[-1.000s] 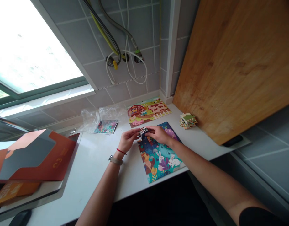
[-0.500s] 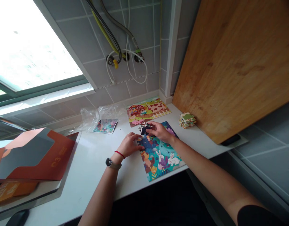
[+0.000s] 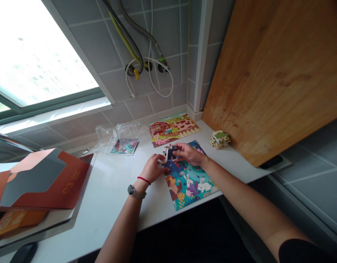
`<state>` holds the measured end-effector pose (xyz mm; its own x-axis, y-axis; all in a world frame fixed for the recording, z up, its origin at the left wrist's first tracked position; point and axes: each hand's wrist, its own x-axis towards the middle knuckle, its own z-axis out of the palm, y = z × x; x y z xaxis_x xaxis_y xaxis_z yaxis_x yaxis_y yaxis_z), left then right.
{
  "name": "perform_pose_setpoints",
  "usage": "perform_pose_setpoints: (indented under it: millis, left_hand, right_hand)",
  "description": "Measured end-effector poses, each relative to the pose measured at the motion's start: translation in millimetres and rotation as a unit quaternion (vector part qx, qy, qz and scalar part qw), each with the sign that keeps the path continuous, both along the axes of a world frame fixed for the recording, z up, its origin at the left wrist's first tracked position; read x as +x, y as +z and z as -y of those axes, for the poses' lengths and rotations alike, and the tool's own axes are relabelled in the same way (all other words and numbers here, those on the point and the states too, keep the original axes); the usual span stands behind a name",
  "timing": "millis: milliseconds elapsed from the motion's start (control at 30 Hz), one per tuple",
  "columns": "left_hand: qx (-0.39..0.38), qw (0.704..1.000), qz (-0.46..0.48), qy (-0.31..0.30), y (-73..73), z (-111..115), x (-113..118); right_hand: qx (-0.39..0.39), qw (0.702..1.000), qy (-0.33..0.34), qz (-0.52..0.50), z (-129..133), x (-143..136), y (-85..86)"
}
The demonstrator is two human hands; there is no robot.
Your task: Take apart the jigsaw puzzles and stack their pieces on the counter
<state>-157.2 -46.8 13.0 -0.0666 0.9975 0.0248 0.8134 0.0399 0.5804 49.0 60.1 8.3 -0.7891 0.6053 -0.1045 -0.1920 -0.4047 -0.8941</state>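
A teal picture puzzle with white rabbits point(image 3: 194, 182) lies on the white counter in front of me. At its upper left edge my right hand point(image 3: 186, 153) pinches a dark blue puzzle piece point(image 3: 171, 153), which overlaps a small heap of pieces point(image 3: 167, 147). My left hand point(image 3: 155, 166) rests at the puzzle's left edge, thumb on the picture and fingers apart, touching near the dark piece. Behind lies a farm picture puzzle point(image 3: 174, 129) with a red barn. To the right is a stack of loose pieces point(image 3: 220, 139).
Clear plastic wrapping point(image 3: 106, 137) and a small picture card point(image 3: 124, 146) lie at the back left. An orange and grey box point(image 3: 48, 179) stands at the far left. A wooden board point(image 3: 278, 73) leans at the right; hoses point(image 3: 138, 47) hang on the wall.
The view has shifted slightly. The dark piece is a little further right and more upright, with both hands still beside it.
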Motion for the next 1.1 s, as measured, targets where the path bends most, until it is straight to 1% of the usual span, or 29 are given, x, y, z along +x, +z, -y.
perform_pose_setpoints:
  millis: [100,233,400,500,667,800,900,1000,1033,1100]
  left_hand:
    - [-0.020,0.999,-0.032,0.027,3.1,2.7,-3.4]
    - [-0.036,0.998,-0.042,0.039,4.0,3.3,-6.0]
    - [-0.021,0.998,-0.024,0.060,0.6,2.4,-3.9]
    - [-0.013,0.998,0.011,0.062,-0.2,2.4,-2.3]
    - [-0.035,0.995,0.094,0.015,4.8,2.8,-3.0]
    - [-0.030,0.992,0.121,-0.018,11.4,4.1,-5.5]
    - [-0.047,0.988,0.126,-0.078,15.0,6.4,-4.6]
    - [-0.043,0.983,0.120,-0.132,15.6,8.6,-2.6]
    - [-0.042,0.982,0.122,-0.137,15.1,9.0,-2.3]
    - [-0.042,0.983,0.135,-0.120,13.1,9.2,-3.2]
  right_hand:
    - [-0.017,1.000,0.001,0.005,-3.3,2.4,-1.1]
    - [-0.023,1.000,0.010,0.003,-4.7,4.2,-1.4]
    - [-0.018,1.000,0.018,0.003,-4.0,3.8,-1.7]
    - [-0.016,1.000,0.019,0.006,-3.8,3.6,-1.2]
    - [-0.024,1.000,0.019,-0.001,-4.2,4.2,0.0]
    - [-0.033,0.999,0.023,-0.012,-4.3,5.0,0.7]
    - [-0.040,0.999,0.029,-0.007,-4.1,5.6,1.1]
    - [-0.035,0.999,0.032,-0.005,-3.8,5.7,0.9]
    - [-0.034,0.999,0.031,-0.007,-3.8,5.6,0.7]
    - [-0.038,0.999,0.026,-0.012,-3.9,5.2,0.5]
